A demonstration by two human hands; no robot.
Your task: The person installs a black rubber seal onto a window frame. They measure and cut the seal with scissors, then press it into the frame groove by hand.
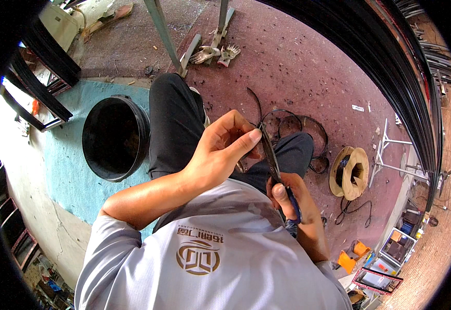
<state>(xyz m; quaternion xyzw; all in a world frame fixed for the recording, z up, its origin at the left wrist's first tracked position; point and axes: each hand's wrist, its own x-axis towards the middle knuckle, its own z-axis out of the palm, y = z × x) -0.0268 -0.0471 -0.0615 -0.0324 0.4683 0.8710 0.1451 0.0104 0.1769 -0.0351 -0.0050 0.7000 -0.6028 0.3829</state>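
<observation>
My left hand (pixel 230 142) is raised between my knees, with thumb and fingers pinched on a thin black strip (pixel 326 138). The strip runs beyond the fingertips and lies in loose loops on the floor by my right knee. In my right hand (pixel 292 194) is a pair of scissors (pixel 272 161) with dark blue handles. Their blades point up to my left fingertips, where the strip is. Whether the blades touch the strip, I cannot tell.
A black bucket (pixel 145 124) stands on a light blue mat (pixel 70 170) at left. On the right lies a spool (pixel 360 178) with black cord. Work gloves (pixel 204 54) rest by metal stand legs (pixel 186 57). Long black profiles (pixel 370 46) arch along the upper right.
</observation>
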